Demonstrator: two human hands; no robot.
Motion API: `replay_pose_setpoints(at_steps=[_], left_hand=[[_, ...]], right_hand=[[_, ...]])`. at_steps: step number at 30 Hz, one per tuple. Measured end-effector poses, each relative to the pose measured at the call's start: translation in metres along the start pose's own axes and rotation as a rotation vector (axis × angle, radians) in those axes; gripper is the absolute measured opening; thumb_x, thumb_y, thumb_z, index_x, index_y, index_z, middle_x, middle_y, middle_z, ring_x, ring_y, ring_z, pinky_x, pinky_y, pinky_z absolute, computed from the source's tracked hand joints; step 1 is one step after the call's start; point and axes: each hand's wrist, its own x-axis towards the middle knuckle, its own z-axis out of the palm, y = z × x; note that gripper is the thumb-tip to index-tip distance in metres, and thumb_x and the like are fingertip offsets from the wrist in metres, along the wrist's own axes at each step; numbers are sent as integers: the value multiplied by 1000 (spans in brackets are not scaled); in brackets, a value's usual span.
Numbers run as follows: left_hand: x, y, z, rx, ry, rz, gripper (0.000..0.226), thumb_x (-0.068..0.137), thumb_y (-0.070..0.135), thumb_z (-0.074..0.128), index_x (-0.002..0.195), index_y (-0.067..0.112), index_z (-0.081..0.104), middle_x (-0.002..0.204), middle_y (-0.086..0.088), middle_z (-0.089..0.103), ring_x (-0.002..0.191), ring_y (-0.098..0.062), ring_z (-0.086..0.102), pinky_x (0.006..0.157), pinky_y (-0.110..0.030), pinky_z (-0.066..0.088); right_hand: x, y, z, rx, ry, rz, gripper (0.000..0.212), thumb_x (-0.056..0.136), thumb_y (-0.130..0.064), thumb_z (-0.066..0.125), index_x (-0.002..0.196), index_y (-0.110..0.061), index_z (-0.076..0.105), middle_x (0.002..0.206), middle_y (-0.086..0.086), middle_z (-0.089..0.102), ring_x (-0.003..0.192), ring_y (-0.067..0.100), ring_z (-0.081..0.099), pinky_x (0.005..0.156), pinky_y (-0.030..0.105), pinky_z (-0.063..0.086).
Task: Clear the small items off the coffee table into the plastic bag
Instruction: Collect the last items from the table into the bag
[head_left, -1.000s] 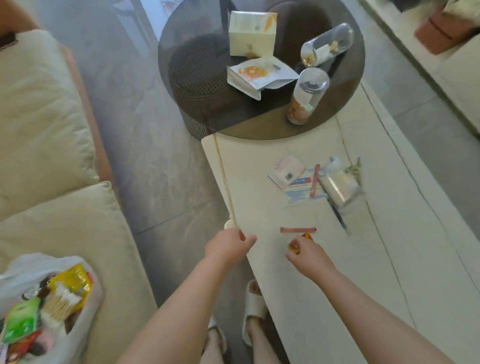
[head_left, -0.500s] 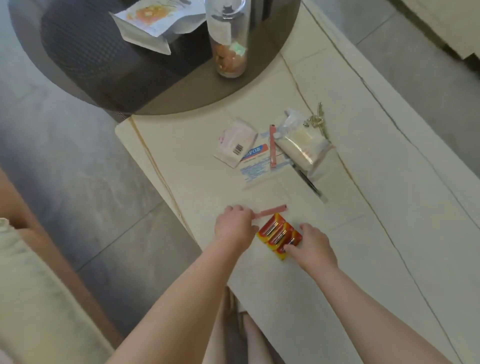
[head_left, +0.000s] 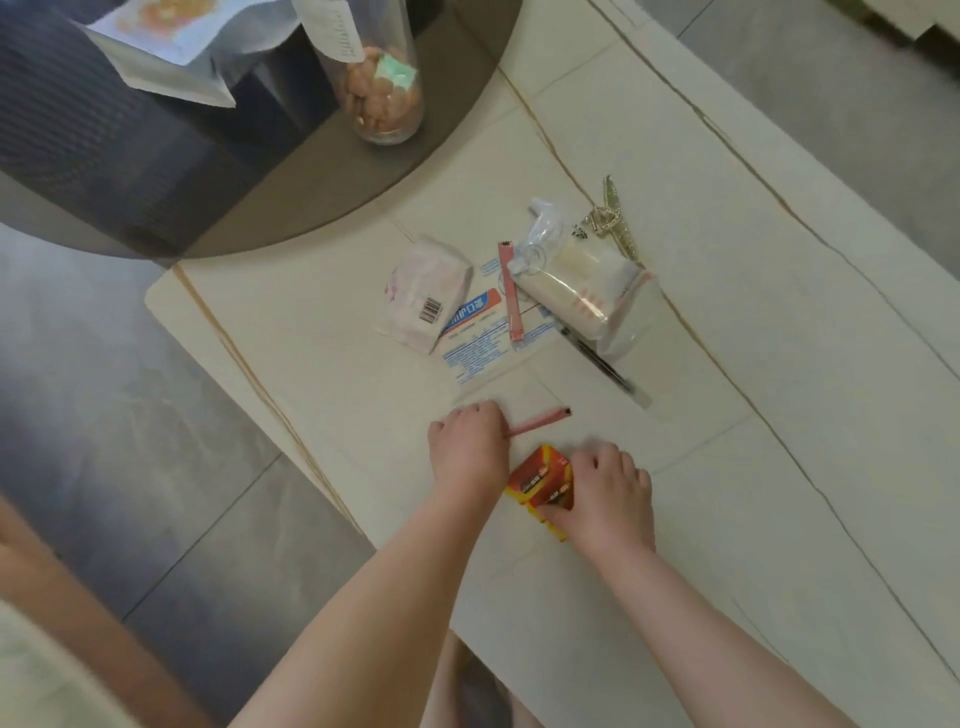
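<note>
My left hand (head_left: 468, 453) rests on the cream coffee table (head_left: 727, 467) with its fingers pinched on the near end of a pink stick sachet (head_left: 540, 421). My right hand (head_left: 608, 493) grips a red and yellow battery pack (head_left: 543, 480), tilted up off the table. Further back lie a tissue packet (head_left: 426, 293), a blue and white mask packet (head_left: 483, 332), a second pink sachet (head_left: 510, 291), a clear pouch (head_left: 576, 291), a black pen (head_left: 597, 358) and a gold hair clip (head_left: 613, 218). The plastic bag is out of view.
A round dark glass side table (head_left: 156, 171) overlaps the far end of the coffee table; on it stand a glass jar of snacks (head_left: 379, 98) and a white paper packet (head_left: 171, 47). Grey tiled floor lies to the left, a sofa edge at bottom left.
The camera has swung from the sofa and bag toward the table and closer. My left hand reached the pink sachet; my right hand closed on the battery pack and tipped it up.
</note>
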Motion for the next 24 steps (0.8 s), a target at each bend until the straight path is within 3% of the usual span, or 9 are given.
replay_pose_setpoints(at_steps=[6, 11, 14, 18, 22, 24], left_hand=[[22, -1, -56, 2, 63, -9, 32, 91, 4, 39, 119, 17, 48, 119, -6, 54, 109, -29, 53, 88, -36, 35], [48, -2, -98, -186, 91, -61, 28, 95, 9, 34, 121, 4, 44, 119, -17, 47, 105, -38, 52, 87, -42, 42], [64, -6, -108, -147, 120, -66, 27, 97, 13, 34, 120, 5, 45, 118, -16, 49, 107, -37, 51, 87, -42, 42], [81, -15, -106, -65, 194, -123, 25, 97, 17, 39, 118, 10, 51, 122, -12, 50, 113, -32, 46, 89, -39, 39], [88, -28, -98, -112, 225, -156, 21, 95, 20, 48, 111, 14, 59, 137, -11, 37, 129, -32, 31, 98, -39, 35], [89, -32, -97, -226, 194, -188, 17, 93, 20, 50, 106, 16, 60, 133, -11, 39, 123, -33, 37, 93, -38, 37]], right_hand=[[37, 1, -53, 209, 135, -7, 34, 90, -39, 57, 110, -12, 53, 117, 7, 57, 112, 27, 48, 88, 35, 38], [89, -8, -109, 296, 294, -6, 47, 88, -41, 60, 119, -7, 54, 128, 8, 53, 122, 30, 41, 99, 38, 37], [115, -15, -131, 286, 283, -6, 53, 89, -41, 58, 126, -4, 50, 142, 10, 42, 134, 29, 31, 108, 39, 30], [136, -22, -137, 265, 242, 12, 50, 87, -41, 61, 121, -5, 55, 146, 12, 37, 140, 29, 22, 109, 42, 29], [145, -24, -128, 257, 177, 49, 52, 82, -46, 65, 116, -8, 56, 138, 13, 44, 133, 32, 33, 105, 43, 34], [143, -25, -126, 195, 181, 50, 54, 80, -50, 65, 118, -14, 55, 132, 10, 47, 127, 32, 39, 101, 43, 36]])
